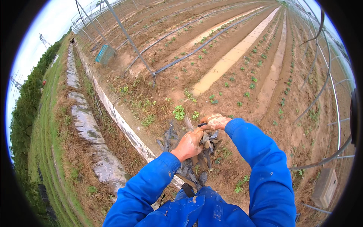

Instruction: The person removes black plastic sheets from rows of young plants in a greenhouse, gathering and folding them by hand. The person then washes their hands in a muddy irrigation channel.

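Both hands are muddy and close together in front of my body, below blue sleeves. My left hand (190, 144) is closed on a bundle of dark, dirt-covered plastic strips (204, 159), whose ends hang below and stick out on both sides. My right hand (214, 122) pinches a dark piece of the same material beside the left hand's fingertips. More strips (169, 136) fan out to the left of my left hand. How the pieces join between the fingers is partly hidden.
A concrete ditch wall (119, 122) runs along the left. Ahead are seedling rows with a water-filled furrow (224, 63), a black hose (195, 51) and a metal pole (127, 37). A teal crate (105, 54) stands at upper left, a box (325, 187) at lower right near curved hoops.
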A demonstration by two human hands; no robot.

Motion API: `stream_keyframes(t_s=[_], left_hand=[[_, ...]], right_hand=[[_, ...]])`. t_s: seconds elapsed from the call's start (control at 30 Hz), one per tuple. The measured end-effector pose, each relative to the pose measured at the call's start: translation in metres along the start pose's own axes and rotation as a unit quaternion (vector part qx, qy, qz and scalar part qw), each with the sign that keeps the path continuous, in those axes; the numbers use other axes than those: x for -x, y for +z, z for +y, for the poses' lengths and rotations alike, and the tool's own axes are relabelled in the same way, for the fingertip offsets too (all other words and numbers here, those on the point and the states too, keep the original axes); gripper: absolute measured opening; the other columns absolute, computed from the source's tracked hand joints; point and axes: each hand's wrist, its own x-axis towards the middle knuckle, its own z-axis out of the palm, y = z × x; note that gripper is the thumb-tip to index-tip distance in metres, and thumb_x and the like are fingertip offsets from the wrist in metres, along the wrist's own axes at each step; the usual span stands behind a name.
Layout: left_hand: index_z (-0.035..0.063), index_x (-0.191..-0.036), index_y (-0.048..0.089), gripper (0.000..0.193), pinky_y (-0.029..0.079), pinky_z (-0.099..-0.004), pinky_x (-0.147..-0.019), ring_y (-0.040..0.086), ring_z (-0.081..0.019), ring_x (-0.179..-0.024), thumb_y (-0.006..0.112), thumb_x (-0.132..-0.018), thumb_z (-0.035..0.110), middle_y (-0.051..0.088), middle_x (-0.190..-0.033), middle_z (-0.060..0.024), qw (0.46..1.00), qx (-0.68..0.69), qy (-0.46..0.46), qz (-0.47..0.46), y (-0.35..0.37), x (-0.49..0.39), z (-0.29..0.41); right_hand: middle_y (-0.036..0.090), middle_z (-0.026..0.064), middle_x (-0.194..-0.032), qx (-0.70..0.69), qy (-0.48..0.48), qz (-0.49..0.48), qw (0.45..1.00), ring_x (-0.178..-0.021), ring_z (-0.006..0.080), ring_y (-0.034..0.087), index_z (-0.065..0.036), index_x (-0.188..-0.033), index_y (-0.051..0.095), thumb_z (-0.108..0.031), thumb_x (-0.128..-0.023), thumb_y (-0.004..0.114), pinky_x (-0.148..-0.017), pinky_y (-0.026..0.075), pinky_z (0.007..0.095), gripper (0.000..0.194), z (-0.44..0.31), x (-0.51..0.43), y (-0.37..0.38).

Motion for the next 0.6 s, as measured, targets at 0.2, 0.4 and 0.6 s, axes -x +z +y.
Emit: stream_keyframes(t_s=[0.2,0.4,0.6], left_hand=[[-0.0019,-0.094,0.06,0.029,0.049,-0.0464,-0.078,0.06,-0.0434,-0.086,0.069,-0.069,0.008,0.06,-0.094,-0.025,0.99,-0.006,-0.13,0.059,0.0,-0.015,-0.021],[-0.0023,-0.11,0.059,0.044,0.051,-0.0454,-0.08,0.063,-0.0419,-0.094,0.069,-0.069,0.01,0.065,-0.098,-0.0282,0.969,0.049,-0.243,0.007,-0.015,-0.04,-0.017],[-0.0034,-0.118,0.057,0.053,0.052,-0.0429,-0.078,0.066,-0.0383,-0.092,0.07,-0.071,0.016,0.067,-0.094,-0.0269,0.958,0.088,-0.272,-0.023,-0.019,-0.048,-0.016]], right_hand=[[0.069,0.0126,-0.097,-0.53,-0.031,0.204,0.822,-0.094,0.0267,0.066,-0.004,-0.106,0.068,-0.023,-0.092,0.064,-0.083,0.054,0.0435,0.024,-0.035,0.078,-0.053],[0.067,0.0119,-0.11,-0.49,0.006,0.183,0.852,-0.101,0.0196,0.062,0.0,-0.114,0.066,-0.012,-0.093,0.055,-0.086,0.05,0.0361,0.026,-0.065,0.086,0.051],[0.066,0.0165,-0.112,-0.49,0.065,0.308,0.813,-0.101,0.0225,0.062,0.003,-0.131,0.053,-0.013,-0.093,0.049,-0.088,0.049,0.0331,0.041,-0.078,0.07,0.079]])
